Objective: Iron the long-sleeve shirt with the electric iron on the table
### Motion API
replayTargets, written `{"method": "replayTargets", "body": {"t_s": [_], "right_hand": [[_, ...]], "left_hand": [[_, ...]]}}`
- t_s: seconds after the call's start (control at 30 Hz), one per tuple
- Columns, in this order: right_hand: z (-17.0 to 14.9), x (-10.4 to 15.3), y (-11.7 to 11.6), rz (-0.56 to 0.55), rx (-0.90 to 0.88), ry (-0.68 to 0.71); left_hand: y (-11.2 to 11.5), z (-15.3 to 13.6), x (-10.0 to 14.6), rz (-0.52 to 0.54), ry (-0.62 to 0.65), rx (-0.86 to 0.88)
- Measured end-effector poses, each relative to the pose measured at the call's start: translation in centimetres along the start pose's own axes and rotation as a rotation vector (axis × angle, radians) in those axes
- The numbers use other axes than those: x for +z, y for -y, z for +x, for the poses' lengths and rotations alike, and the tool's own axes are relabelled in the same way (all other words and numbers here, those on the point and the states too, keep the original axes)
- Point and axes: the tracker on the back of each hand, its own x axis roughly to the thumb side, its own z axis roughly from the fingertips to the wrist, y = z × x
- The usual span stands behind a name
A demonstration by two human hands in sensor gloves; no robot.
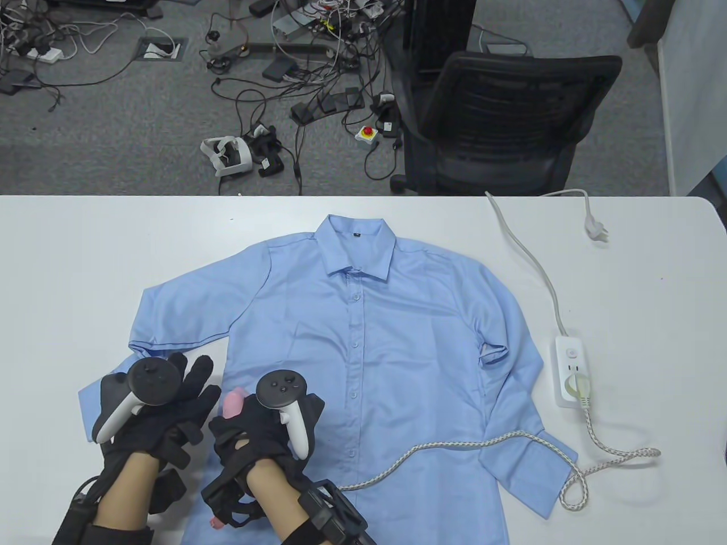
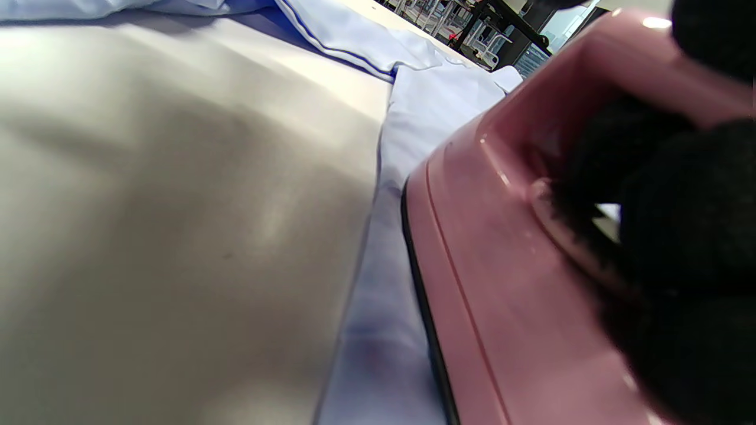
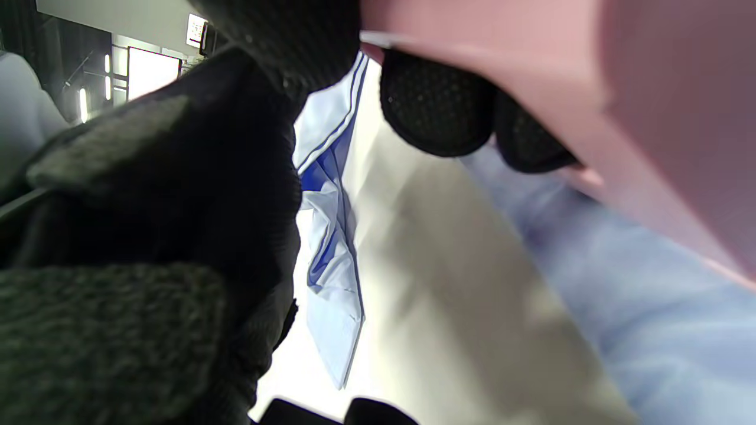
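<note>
A light-blue long-sleeve shirt (image 1: 386,352) lies flat and buttoned on the white table (image 1: 68,272), collar at the far side. My right hand (image 1: 255,423) grips the handle of a pink iron (image 1: 233,402) that sits on the shirt's lower left front. In the right wrist view my fingertips (image 3: 437,106) wrap under the pink handle (image 3: 649,88). My left hand (image 1: 184,392) lies with fingers spread just left of the iron, by the shirt's left sleeve cuff, holding nothing. The left wrist view shows the iron's body (image 2: 502,265) on blue cloth (image 2: 437,100).
The iron's braided cord (image 1: 454,445) runs across the shirt's right cuff to a white power strip (image 1: 572,372) at the right. The strip's own plug (image 1: 596,230) lies loose near the far edge. A black office chair (image 1: 500,119) stands beyond the table.
</note>
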Motion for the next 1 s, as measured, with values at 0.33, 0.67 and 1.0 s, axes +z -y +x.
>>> {"method": "replayTargets", "body": {"t_s": [0.33,0.67,1.0], "right_hand": [[-0.5,0.2,0.4,-0.059,-0.024,0.0],[-1.8,0.5,2.4,-0.097,-0.077,-0.022],[-4.9,1.9,7.7,-0.201,-0.139,-0.061]], "left_hand": [[3.2,0.4,-2.4,-0.082,-0.053,-0.104],[4.0,0.4,-3.0,-0.146,-0.08,-0.223],[4.1,0.3,-3.2,-0.157,-0.084,-0.192]]}}
